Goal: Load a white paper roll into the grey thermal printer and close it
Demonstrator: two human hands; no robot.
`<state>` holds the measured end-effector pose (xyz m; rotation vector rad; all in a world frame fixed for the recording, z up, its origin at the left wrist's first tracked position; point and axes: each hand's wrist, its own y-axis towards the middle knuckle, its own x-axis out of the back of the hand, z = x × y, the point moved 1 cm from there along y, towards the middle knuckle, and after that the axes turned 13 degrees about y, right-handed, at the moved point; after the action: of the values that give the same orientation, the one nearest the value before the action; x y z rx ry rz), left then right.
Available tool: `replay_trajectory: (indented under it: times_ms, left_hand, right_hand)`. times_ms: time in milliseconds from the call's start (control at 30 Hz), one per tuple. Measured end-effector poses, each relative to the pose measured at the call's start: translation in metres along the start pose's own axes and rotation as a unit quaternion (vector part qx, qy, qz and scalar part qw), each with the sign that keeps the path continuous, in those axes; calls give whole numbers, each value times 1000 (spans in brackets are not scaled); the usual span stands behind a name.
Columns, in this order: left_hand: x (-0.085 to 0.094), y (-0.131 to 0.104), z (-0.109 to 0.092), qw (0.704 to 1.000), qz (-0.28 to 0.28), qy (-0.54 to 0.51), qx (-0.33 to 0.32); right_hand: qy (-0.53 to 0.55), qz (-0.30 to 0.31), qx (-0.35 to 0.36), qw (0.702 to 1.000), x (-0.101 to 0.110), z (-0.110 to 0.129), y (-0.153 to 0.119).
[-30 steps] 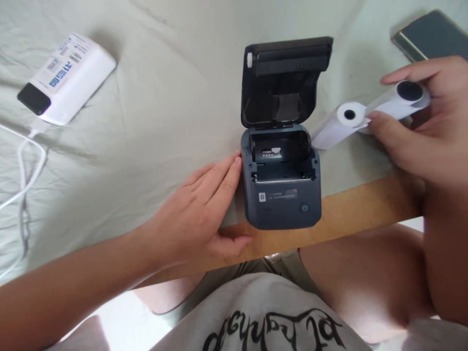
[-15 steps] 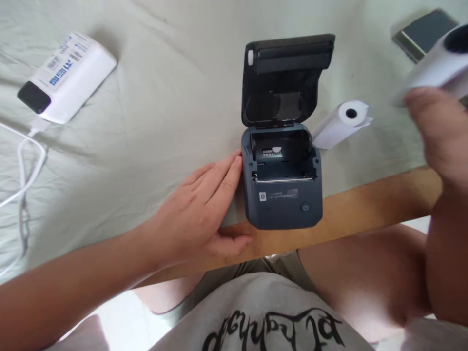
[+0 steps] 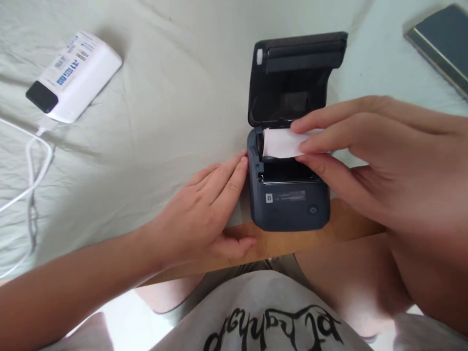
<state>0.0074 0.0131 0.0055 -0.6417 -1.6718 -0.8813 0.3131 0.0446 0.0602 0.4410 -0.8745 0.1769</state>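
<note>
A dark blue-grey label printer (image 3: pixel 288 209) stands at the near edge of the covered surface, its black lid (image 3: pixel 292 87) raised. My right hand (image 3: pixel 387 146) pinches a white paper roll (image 3: pixel 280 143) between thumb and fingers. The roll lies crosswise in the mouth of the paper compartment; its right end is hidden by my fingers, so I cannot tell how deep it sits. Flat on the surface, my left hand (image 3: pixel 204 209) rests its fingertips against the printer's left side, thumb spread toward the wooden edge.
A white power bank (image 3: pixel 82 78) with a dark end lies at the upper left, a white cable (image 3: pixel 38 161) plugged into it. At the upper right is a dark flat box-like object (image 3: pixel 444 46). A wooden edge (image 3: pixel 351 219) borders the pale green cloth (image 3: pixel 175 97).
My right hand has come in from the far right and now holds a roll at the printer's compartment. The roll beside the printer is out of sight; my hand covers that spot.
</note>
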Motion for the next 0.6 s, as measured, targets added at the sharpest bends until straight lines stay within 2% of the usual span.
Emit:
replay_trajectory:
  times_ms: [67, 100, 300, 467, 600]
  left_hand:
    - [-1, 0, -1, 1000, 0, 1, 0]
    - [-1, 1, -1, 1000, 2, 1, 2]
    - [4, 2, -3, 999, 8, -31, 31]
    - [3, 4, 0, 998, -13, -60, -12]
    - [-6, 2, 0, 996, -55, -73, 11]
  right_hand:
    - [4, 4, 53, 999, 5, 1, 0]
    - [1, 4, 58, 998, 7, 0, -1]
    - [4, 10, -45, 999, 10, -22, -13]
    - [4, 13, -40, 999, 8, -29, -25]
    - [1, 20, -32, 999, 9, -28, -35]
